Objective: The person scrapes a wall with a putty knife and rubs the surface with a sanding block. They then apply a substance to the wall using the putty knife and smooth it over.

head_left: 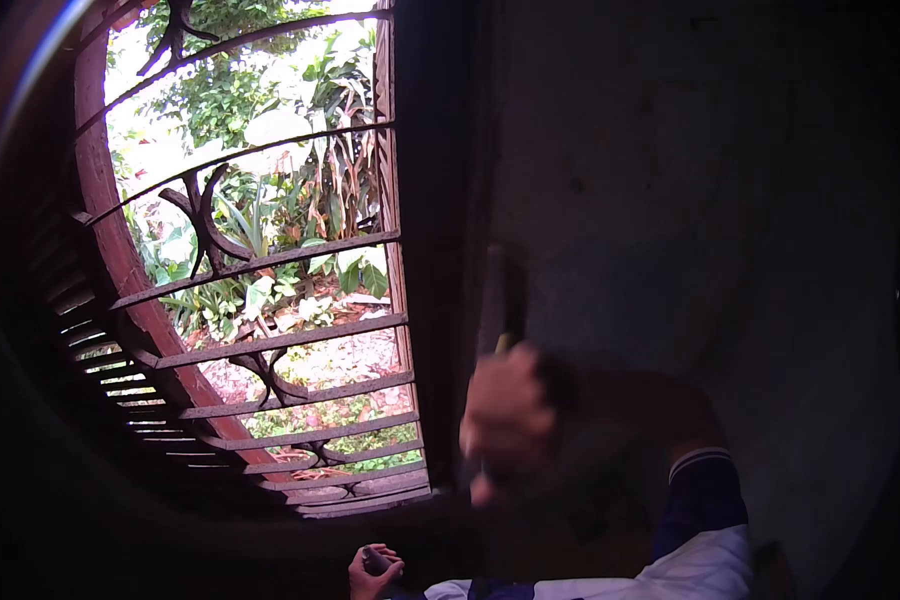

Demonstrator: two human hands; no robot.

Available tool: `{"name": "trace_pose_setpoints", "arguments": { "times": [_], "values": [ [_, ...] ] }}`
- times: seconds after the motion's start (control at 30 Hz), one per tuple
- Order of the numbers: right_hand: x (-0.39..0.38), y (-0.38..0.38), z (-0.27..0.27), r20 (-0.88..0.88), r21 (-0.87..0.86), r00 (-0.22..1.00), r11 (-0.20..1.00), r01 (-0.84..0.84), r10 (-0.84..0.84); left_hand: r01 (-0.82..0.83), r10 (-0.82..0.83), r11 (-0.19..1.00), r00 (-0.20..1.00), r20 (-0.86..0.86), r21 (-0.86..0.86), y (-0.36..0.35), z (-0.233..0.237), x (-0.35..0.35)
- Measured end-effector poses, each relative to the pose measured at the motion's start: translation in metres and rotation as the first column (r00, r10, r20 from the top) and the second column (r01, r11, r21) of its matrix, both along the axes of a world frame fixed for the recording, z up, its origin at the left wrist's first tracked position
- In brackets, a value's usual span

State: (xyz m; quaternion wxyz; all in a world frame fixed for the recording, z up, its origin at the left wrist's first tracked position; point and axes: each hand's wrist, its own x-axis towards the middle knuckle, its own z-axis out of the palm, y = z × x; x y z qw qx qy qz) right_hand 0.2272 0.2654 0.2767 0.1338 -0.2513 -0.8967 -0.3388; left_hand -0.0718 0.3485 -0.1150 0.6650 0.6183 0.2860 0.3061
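My right hand (pixel 510 415) is raised beside the window frame, its fingers wrapped round a dark tool (pixel 513 285) with a yellowish part just above the fist. The tool points upward, and blur and shadow hide its exact kind. A small dark bit also shows at the bottom of the fist. Low in the view, my left hand (pixel 362 578) is closed round a dark rounded object (pixel 377 560), which I cannot make out further. The two hands are apart.
A window with curved metal grille bars (pixel 300 340) and a reddish-brown frame (pixel 120 240) fills the left side. Plants (pixel 340 150) stand outside in bright light. Dark slatted shutters (pixel 100 340) lie farther left. On the right is a dim wall (pixel 670 180).
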Motion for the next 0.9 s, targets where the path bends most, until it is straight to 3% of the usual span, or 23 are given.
{"name": "trace_pose_setpoints", "arguments": {
  "times": [0.07, 0.2, 0.3, 0.33, 0.43, 0.47, 0.57, 0.6, 0.7, 0.73, 0.83, 0.87, 0.9],
  "values": [
    [-0.018, -0.007, 0.005, 0.101, 0.093, 0.971, 0.969, -0.227, 0.218, 0.008, -0.008, 1.0, 1.0, 0.006, 0.015, 0.001, -0.008, -0.001],
    [0.031, 0.02, 0.014, 0.037, 0.345, 0.997, 0.935, -0.081, 0.072, 0.007, -0.007, 0.996, 1.0, -0.005, -0.091, -0.005, 0.011, 0.0],
    [0.01, -0.007, 0.0, -0.084, 0.191, 0.987, 0.974, -0.121, 0.139, -0.004, 0.004, 0.998, 1.0, -0.009, -0.066, -0.005, 0.006, -0.002],
    [0.003, -0.008, -0.008, 0.054, 0.242, 0.979, 0.949, -0.204, 0.197, -0.016, 0.016, 0.998, 1.0, -0.004, -0.062, -0.005, 0.003, -0.002],
    [0.022, 0.005, -0.004, -0.043, 0.216, 0.991, 0.97, -0.111, 0.123, -0.018, 0.018, 0.997, 1.0, -0.001, -0.072, -0.007, 0.002, -0.002],
    [0.025, 0.003, -0.004, -0.001, 0.212, 0.993, 0.971, -0.112, 0.115, -0.01, 0.009, 0.997, 1.0, -0.008, -0.081, -0.008, 0.003, -0.003],
    [0.007, -0.006, -0.005, -0.017, 0.127, 0.974, 0.967, -0.222, 0.226, -0.01, 0.008, 0.998, 1.0, -0.025, -0.068, -0.009, -0.003, -0.002],
    [0.0, -0.007, -0.015, 0.124, 0.114, 0.957, 0.954, -0.278, 0.264, -0.013, 0.012, 0.998, 0.999, -0.031, -0.055, -0.007, -0.001, 0.0],
    [0.023, 0.011, -0.004, -0.089, 0.198, 0.974, 0.962, -0.189, 0.21, -0.02, 0.019, 0.994, 1.0, -0.015, -0.104, -0.009, 0.011, 0.001],
    [0.023, 0.009, 0.001, -0.015, 0.212, 0.98, 0.958, -0.193, 0.2, -0.019, 0.016, 0.997, 0.999, -0.03, -0.071, -0.009, 0.015, 0.001],
    [0.008, -0.005, -0.01, -0.026, 0.079, 0.974, 0.972, -0.221, 0.224, -0.038, 0.037, 0.996, 0.999, -0.015, -0.075, -0.009, 0.004, -0.002],
    [0.002, -0.007, -0.012, 0.109, 0.086, 0.954, 0.954, -0.288, 0.279, -0.042, 0.04, 0.996, 0.999, -0.02, -0.076, -0.008, 0.002, -0.003],
    [0.009, -0.002, -0.006, 0.085, 0.146, 0.965, 0.954, -0.26, 0.249, -0.046, 0.044, 0.996, 0.999, -0.021, -0.079, -0.008, 0.001, -0.003]
  ]
}}
